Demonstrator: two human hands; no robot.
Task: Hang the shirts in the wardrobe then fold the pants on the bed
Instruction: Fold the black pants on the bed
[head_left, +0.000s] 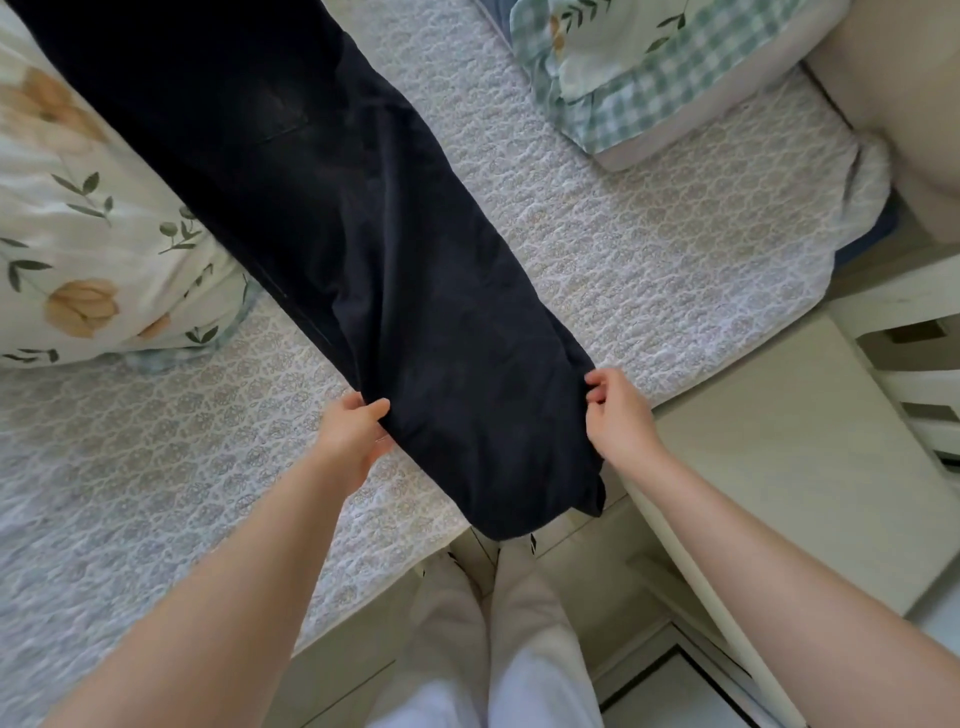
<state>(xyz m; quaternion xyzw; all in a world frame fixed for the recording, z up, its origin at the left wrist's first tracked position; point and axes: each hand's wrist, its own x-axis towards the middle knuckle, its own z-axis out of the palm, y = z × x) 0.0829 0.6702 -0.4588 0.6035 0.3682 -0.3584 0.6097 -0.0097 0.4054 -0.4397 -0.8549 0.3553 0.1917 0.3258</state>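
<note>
Left hand (353, 431), right hand (618, 415): grip on dark pants (415, 312)

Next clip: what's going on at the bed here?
A person stands at the side of the bed with a pair of dark pants stretched out across it. The left hand and the right hand each pinch one side of the near end, which hangs over the bed's edge. The pants lie long and flat, not yet folded. Flowered bedding sits to the left and a checked pillow farther back.
</note>
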